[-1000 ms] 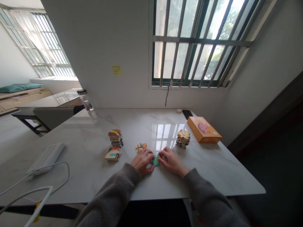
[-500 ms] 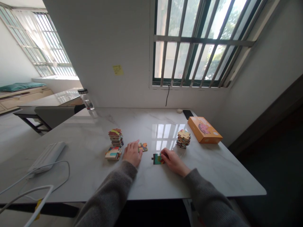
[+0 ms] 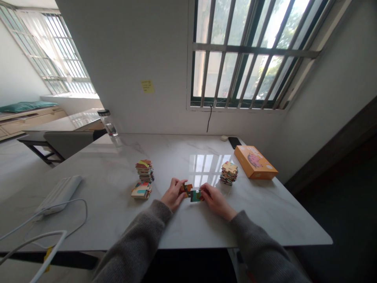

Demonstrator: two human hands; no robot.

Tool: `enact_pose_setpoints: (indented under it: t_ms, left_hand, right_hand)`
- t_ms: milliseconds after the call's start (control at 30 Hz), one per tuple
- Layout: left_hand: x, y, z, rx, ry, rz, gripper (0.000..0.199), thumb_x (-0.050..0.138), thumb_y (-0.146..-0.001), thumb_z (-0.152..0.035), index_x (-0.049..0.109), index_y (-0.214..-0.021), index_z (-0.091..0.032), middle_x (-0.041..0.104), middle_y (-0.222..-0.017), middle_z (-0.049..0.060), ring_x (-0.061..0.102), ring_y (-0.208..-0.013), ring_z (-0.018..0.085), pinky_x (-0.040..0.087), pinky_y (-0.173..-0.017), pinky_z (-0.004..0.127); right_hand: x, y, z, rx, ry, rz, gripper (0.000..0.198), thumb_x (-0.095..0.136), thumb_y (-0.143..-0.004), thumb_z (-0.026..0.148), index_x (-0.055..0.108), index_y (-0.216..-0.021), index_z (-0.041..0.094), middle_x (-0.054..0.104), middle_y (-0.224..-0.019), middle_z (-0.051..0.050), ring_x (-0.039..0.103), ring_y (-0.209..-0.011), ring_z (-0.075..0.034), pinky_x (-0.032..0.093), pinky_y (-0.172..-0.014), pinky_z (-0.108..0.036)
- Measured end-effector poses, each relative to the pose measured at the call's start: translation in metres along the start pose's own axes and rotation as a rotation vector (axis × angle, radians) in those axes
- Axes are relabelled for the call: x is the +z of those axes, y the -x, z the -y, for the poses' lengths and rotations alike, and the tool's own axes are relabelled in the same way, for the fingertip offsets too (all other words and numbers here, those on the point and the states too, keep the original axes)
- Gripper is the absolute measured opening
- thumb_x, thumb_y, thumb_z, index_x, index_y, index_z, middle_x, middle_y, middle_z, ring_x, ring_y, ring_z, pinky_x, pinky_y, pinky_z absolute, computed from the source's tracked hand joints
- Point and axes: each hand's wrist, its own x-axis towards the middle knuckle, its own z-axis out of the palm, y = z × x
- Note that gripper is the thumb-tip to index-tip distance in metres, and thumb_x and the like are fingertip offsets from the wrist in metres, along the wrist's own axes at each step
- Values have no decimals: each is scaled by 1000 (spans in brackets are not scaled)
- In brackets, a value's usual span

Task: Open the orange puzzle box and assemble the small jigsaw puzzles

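My left hand (image 3: 174, 194) is closed on an orange and brown jigsaw puzzle piece (image 3: 186, 190), gripping its left side. Just to the right, my right hand (image 3: 214, 199) pinches the right edge of a teal and dark puzzle piece (image 3: 195, 195). The two pieces are side by side with their near edges meeting or overlapping; I cannot tell if they are joined. Two stacks of puzzle pieces, a taller one (image 3: 144, 171) and a lower one (image 3: 141, 191), stand left of my left hand. Another stack (image 3: 229, 173) stands beyond my right hand.
An orange box (image 3: 255, 162) lies at the right, with a dark phone (image 3: 235, 142) and a small white round object (image 3: 224, 138) behind it. At the far left are a clear bottle (image 3: 108, 124) and a white power strip (image 3: 60, 195) with cables on the marble-patterned table (image 3: 176, 232).
My left hand has gone from lying over the orange piece to gripping it, and has brought it right and nearer, against the teal piece. My right hand stays nearly in place.
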Motion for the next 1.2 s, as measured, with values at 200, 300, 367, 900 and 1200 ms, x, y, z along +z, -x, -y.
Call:
enact_pose_setpoints:
  t_ms: [200,300,367,900,1200]
  left_hand:
    - [6,1,-15,61,137,37,61,47,-78,-1,45,-136,-20,41,-107,7,51,-94,19,50,-93,37]
    - [7,2,-19,70,156,55,65,45,-72,2,47,-133,-20,41,-107,7,51,-97,20,50,-94,37]
    - [8,2,-21,75,156,68,64,44,-69,2,48,-129,-19,42,-108,7,51,-100,20,49,-95,37]
    - [14,3,-19,-19,139,64,44,47,-82,-11,39,-124,-19,58,-102,6,61,-95,21,50,-91,42]
    - [-31,33,-45,-82,152,-213,32,42,-98,-29,49,-127,-21,62,-112,10,63,-97,22,53,-90,41]
  right_hand:
    - [5,-4,-2,-59,97,-81,4,50,-91,19,53,-90,21,58,-77,0,56,-70,-15,45,-66,-28]
    - [11,-6,-1,-108,143,-109,6,51,-89,16,53,-87,21,56,-82,-1,54,-74,-15,44,-68,-28]
    - [15,-6,0,-118,159,-116,7,52,-88,15,52,-85,21,53,-84,-1,52,-74,-15,44,-67,-28]
    - [29,-5,9,-79,-14,-19,26,44,-92,16,52,-116,21,63,-94,-4,61,-80,-16,51,-78,-32]
    - [22,-1,10,-19,-177,-32,32,50,-95,35,48,-125,24,57,-89,0,53,-66,-12,46,-61,-25]
